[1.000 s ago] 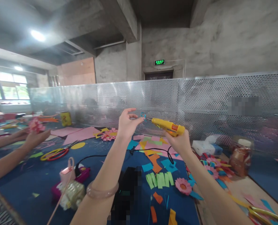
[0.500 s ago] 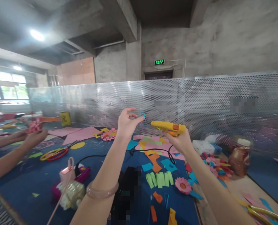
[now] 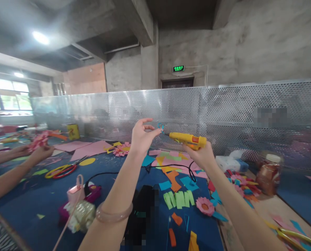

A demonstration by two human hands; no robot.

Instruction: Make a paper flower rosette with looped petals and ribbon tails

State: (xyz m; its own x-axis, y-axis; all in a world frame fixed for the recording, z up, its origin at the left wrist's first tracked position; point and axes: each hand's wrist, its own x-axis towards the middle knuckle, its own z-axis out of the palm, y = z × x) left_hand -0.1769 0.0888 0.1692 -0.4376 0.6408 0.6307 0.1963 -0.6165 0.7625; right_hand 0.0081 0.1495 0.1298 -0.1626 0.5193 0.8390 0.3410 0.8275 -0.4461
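Observation:
My left hand [image 3: 144, 135] is raised over the table, thumb and finger pinched on a small blue curled strip [image 3: 161, 127]. My right hand [image 3: 202, 153] is wrapped round a yellow glue gun [image 3: 188, 139], its nozzle pointing left, close to the strip. Whether the nozzle touches the strip I cannot tell. Below lie green folded strips [image 3: 178, 199], blue paper pieces [image 3: 189, 183], orange pieces [image 3: 172, 237] and a pink paper flower [image 3: 205, 206]. A black cord [image 3: 168, 167] runs across the table behind them.
A co-worker's hands [image 3: 41, 152] hold pink paper at the left. Scissors [image 3: 61, 171], a power strip [image 3: 94, 194] and a dark blurred object [image 3: 142, 212] lie on the blue table. At the right stand a jar [image 3: 269, 174] and tissues [image 3: 231, 164]; perforated metal panels [image 3: 118, 115] rise behind.
My right hand has brought the glue gun slightly left and up, its nozzle nearer the strip. My left hand has barely moved. The co-worker's pink paper has shifted and shows more fully.

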